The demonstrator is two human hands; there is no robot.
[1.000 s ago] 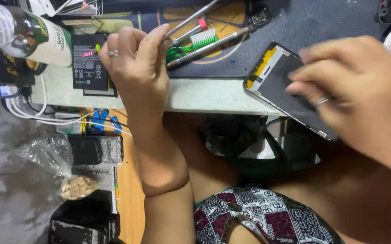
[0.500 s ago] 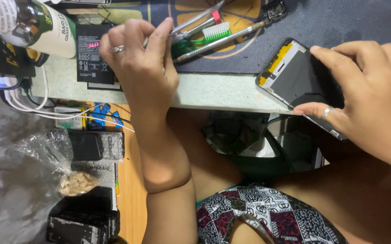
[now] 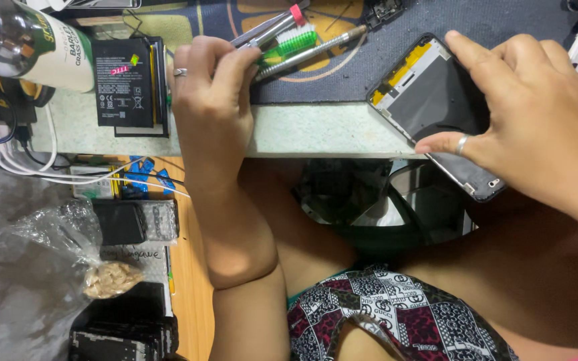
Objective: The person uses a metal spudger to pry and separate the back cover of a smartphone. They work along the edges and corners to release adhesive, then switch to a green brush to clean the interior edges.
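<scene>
right hand (image 3: 536, 120) is clamped on the opened phone frame (image 3: 429, 100), which hangs over the bench edge (image 3: 316, 130). left hand (image 3: 212, 100), well apart, rests fingers on the green brush (image 3: 289, 45) and metal tools (image 3: 316, 50), grip unclear.

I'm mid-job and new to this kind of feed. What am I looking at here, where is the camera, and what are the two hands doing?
There is no machine: these are a person's two bare hands, filmed by one camera worn on the head and looking down, so the far side of the bench is at the top.

The left hand rests on the pale bench edge, its fingers touching a bunch of tools: a green brush and metal-handled tools.

The right hand grips an opened phone frame that overhangs the bench edge.

Also there: a black phone battery, a bottle, white cables and a clear bag of nuts lower left.
</scene>
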